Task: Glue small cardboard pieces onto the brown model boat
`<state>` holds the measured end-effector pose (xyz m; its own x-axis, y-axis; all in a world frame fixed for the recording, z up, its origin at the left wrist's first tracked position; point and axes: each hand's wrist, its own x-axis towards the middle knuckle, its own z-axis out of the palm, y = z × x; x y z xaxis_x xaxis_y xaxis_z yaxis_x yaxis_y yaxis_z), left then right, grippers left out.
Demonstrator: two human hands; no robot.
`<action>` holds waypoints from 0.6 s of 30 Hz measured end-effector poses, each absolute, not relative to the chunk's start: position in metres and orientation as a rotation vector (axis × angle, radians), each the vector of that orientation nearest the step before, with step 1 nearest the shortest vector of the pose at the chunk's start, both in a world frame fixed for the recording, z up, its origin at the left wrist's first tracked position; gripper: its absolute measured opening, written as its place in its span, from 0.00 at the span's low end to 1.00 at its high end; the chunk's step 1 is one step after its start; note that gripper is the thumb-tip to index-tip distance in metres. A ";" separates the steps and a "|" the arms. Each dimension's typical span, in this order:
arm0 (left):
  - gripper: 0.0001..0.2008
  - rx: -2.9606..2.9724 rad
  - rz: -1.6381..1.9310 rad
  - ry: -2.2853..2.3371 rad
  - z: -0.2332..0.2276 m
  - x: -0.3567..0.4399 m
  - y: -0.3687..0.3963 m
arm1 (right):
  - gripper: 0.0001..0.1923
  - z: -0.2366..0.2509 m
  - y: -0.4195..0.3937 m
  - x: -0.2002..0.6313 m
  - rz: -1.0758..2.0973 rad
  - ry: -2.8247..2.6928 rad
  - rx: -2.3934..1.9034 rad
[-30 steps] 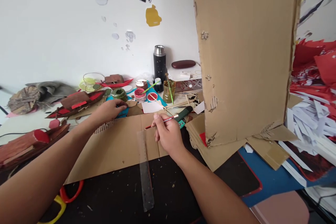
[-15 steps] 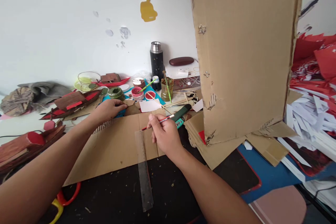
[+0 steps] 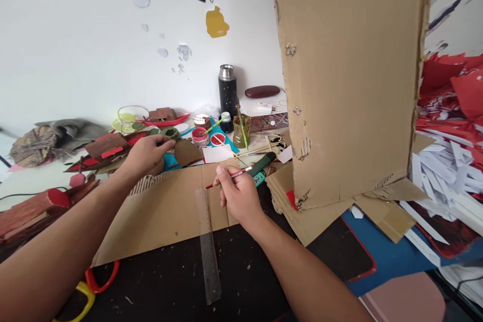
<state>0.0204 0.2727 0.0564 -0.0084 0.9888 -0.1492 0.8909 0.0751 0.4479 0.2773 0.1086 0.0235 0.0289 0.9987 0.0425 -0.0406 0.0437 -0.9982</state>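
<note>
My right hand (image 3: 238,192) holds a red pencil (image 3: 228,177), its tip pointing left over a flat cardboard sheet (image 3: 166,209). A clear plastic ruler (image 3: 208,246) lies on that sheet and runs toward me, just left of my right hand. My left hand (image 3: 145,155) is raised at the far edge of the sheet and grips a small brown cardboard cut-out (image 3: 187,152) at its left end.
A tall cardboard box flap (image 3: 350,75) stands at the right over stacked cardboard. Paint pots (image 3: 199,136), a jar of brushes (image 3: 242,131), a black flask (image 3: 228,89) and red model boats (image 3: 109,148) crowd the far side. Scissors handles (image 3: 94,287) lie near left. Paper piles (image 3: 449,161) fill the right.
My left hand has lifted the small brown cardboard cut-out up off the table's far clutter. My right hand with the pencil stays near the ruler's top.
</note>
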 end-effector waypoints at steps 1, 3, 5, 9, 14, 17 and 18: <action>0.23 1.837 0.359 1.964 0.059 0.019 0.269 | 0.33 0.024 0.109 0.277 1.180 -1.176 -1.157; 0.23 1.785 0.453 2.004 0.065 0.015 0.261 | 0.33 0.025 0.109 0.277 1.192 -1.165 -1.148; 0.22 1.731 0.551 2.031 0.071 0.010 0.253 | 0.33 0.025 0.109 0.277 1.198 -1.144 -1.148; 0.20 1.654 0.740 2.007 0.081 0.000 0.233 | 0.34 0.024 0.110 0.277 1.204 -1.110 -1.154; 0.23 1.535 0.935 1.843 0.079 0.004 0.198 | 0.30 0.021 0.110 0.277 1.252 -1.124 -1.140; 0.27 1.455 1.014 1.681 0.075 0.015 0.177 | 0.27 0.019 0.109 0.277 1.267 -1.141 -1.106; 0.28 1.429 1.039 1.629 0.074 0.019 0.171 | 0.26 0.019 0.109 0.276 1.265 -1.149 -1.095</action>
<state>0.0190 0.1708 0.0736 -0.1246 0.9922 -0.0093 0.4101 0.0601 0.9101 0.2763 0.1091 0.0187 -0.0230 0.9995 0.0225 -0.1180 0.0197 -0.9928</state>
